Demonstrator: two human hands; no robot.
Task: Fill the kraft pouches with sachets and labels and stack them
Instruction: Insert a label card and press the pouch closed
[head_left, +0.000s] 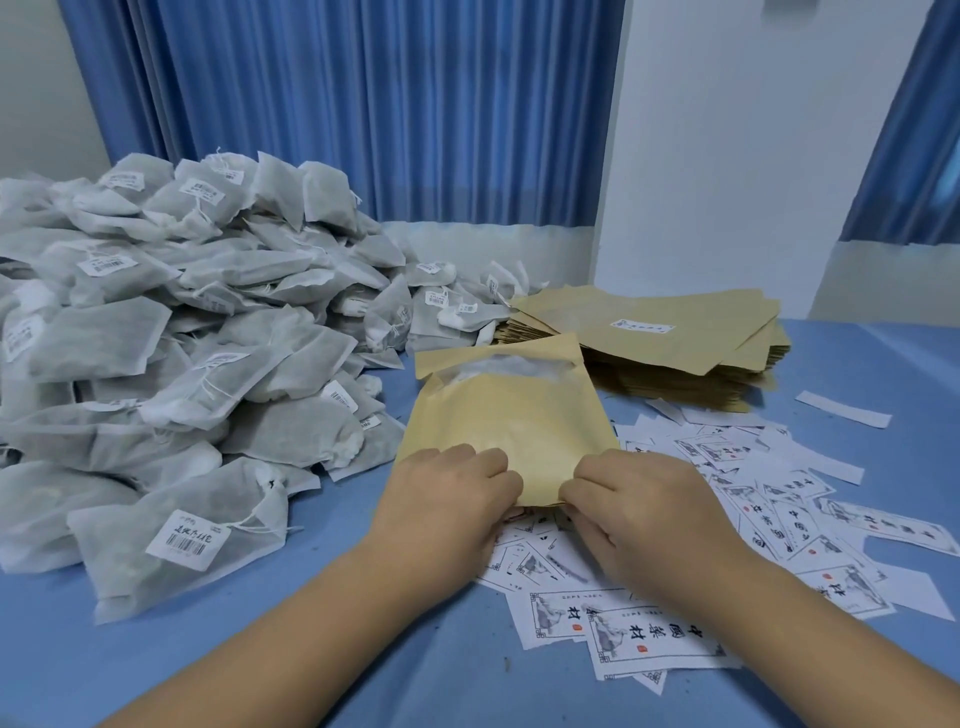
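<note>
A kraft pouch (506, 410) with a frosted window near its far end lies flat in the middle of the blue table. My left hand (447, 499) and my right hand (644, 504) both pinch its near edge, fingers closed on the paper. A large heap of white sachets (171, 332) with barcode stickers fills the left side. Printed paper labels (737, 499) lie scattered to the right and under my hands. A stack of flat kraft pouches (670, 338) sits behind the held pouch on the right.
Blue curtains (363, 104) hang behind the table, and a white wall (737, 145) stands at the back right. Blank white paper strips (844, 409) lie among the labels. Bare blue tabletop (311, 649) shows near the front edge.
</note>
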